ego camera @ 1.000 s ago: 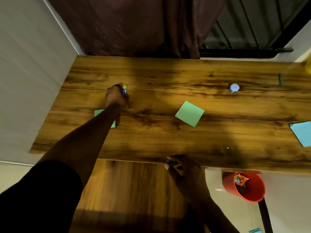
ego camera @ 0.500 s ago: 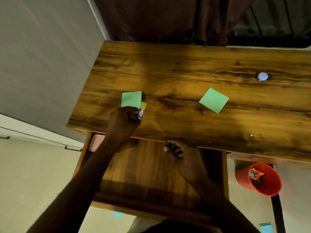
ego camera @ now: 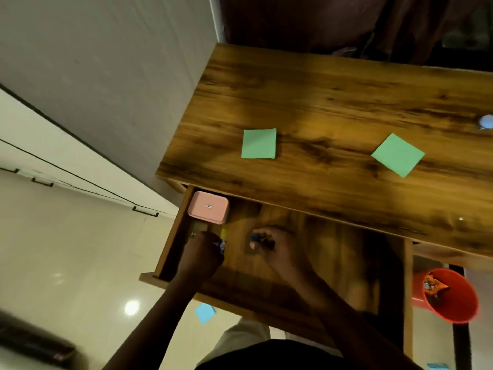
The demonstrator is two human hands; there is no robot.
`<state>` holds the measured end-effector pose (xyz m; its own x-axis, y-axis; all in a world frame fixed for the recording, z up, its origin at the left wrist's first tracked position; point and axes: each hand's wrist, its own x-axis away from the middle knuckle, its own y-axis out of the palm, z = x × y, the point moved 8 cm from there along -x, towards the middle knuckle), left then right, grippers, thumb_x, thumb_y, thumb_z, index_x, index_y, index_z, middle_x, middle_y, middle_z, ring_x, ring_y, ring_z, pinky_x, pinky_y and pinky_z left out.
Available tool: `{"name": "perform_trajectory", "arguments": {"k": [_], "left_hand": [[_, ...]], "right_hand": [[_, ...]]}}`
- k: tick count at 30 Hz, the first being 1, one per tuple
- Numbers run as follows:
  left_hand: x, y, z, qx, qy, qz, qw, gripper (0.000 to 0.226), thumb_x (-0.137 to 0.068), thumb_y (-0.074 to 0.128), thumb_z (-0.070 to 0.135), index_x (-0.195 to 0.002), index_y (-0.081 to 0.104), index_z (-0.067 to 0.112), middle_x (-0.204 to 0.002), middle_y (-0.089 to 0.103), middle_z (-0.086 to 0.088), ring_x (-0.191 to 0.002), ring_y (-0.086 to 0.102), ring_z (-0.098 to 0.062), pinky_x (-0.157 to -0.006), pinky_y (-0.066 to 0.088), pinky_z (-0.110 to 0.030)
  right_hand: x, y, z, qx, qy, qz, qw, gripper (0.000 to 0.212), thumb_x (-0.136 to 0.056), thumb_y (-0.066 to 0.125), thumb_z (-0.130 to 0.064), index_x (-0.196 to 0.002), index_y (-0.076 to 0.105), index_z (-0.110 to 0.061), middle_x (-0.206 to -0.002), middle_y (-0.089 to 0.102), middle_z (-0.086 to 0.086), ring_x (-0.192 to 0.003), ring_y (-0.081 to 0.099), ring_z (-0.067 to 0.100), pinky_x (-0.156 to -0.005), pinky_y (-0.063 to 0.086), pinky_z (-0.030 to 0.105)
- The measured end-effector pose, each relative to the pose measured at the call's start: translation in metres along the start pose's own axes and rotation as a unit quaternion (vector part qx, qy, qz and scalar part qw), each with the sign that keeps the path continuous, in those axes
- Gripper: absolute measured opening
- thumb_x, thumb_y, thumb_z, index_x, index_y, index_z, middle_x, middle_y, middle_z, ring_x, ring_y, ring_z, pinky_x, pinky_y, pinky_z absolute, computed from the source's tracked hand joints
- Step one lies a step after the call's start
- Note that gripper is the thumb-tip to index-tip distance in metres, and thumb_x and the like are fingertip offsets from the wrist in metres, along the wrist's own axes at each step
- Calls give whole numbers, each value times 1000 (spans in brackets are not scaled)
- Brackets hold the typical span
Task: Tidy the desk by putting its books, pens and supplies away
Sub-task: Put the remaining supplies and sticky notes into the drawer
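Note:
Both my hands are down inside the open wooden drawer [ego camera: 333, 252] under the desk top [ego camera: 333, 97]. My left hand [ego camera: 198, 256] grips a small blue and yellow tube, a glue stick [ego camera: 222, 243], near the drawer's left side. My right hand [ego camera: 277, 249] holds a small dark blue item [ego camera: 260, 238], too blurred to name. A pink box [ego camera: 208, 207] sits in the drawer's back left corner. Two green sticky notes lie on the desk, one [ego camera: 258, 143] at the left and one [ego camera: 398, 154] to the right.
A small round bluish thing [ego camera: 485, 121] lies at the desk's right edge of view. A red bin [ego camera: 458, 308] with wrappers stands on the floor at the right. A blue sticky note [ego camera: 205, 312] lies on the floor below the drawer. A grey wall runs along the left.
My left hand carried the glue stick from the desk top down into the drawer. My right hand went from the desk's front edge into the drawer. The view swung left and down.

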<state>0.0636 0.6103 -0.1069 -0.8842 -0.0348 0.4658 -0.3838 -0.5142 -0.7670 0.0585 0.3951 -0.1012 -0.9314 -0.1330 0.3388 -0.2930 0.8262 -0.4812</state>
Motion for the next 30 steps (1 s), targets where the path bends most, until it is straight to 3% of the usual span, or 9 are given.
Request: {"name": "perform_trajectory", "arguments": {"k": [3,6,13,19,25,30], "left_hand": [[-7,8,-11,-39,-12,-11,999,27,-78,81,19,-104,75,13,-94,77,-3,-80,74,-18,-68,61,-31],[-14,13,-17,-65,0,-12,998,24,-85,74,25,-101,73,8,-97,76,-9,-89,74,-27,-68,52,-27],[-19,32,-37,-70,17,-35,997,29,-97,61,31,-110,66,5,-108,72,-14,-100,69,-30,-73,40,-23],[-19,37,-41,-65,17,-32,997,30,-103,53,28,-117,63,4,-114,70,-15,-107,67,-30,-76,37,-22],[-23,34,-40,-73,7,-29,997,30,-104,51,29,-112,65,4,-112,71,-16,-106,68,-31,-81,48,-30],[-23,31,-42,-68,-1,-28,997,28,-102,54,30,-112,66,7,-112,72,-13,-105,69,-29,-76,43,-25]], "right_hand": [[-12,22,2,32,-10,-9,999,33,-92,75,-28,-125,71,-24,-124,71,-9,-109,65,3,-90,53,16],[-25,42,3,78,-16,-18,997,34,-92,75,-22,-126,70,-22,-126,70,-5,-113,66,9,-91,50,16],[-54,83,8,131,-19,-24,991,38,-88,75,-16,-125,69,-21,-125,70,0,-114,66,16,-97,57,33],[-70,99,5,149,-25,-16,988,26,-86,72,-15,-112,72,-21,-114,71,2,-104,68,21,-90,58,39],[-79,103,7,165,-21,-8,986,34,-85,75,-15,-119,73,-19,-118,66,6,-109,65,26,-93,56,38],[-78,104,8,177,-19,-8,984,36,-87,75,-17,-123,70,-18,-123,64,6,-112,63,26,-96,55,38]]}}
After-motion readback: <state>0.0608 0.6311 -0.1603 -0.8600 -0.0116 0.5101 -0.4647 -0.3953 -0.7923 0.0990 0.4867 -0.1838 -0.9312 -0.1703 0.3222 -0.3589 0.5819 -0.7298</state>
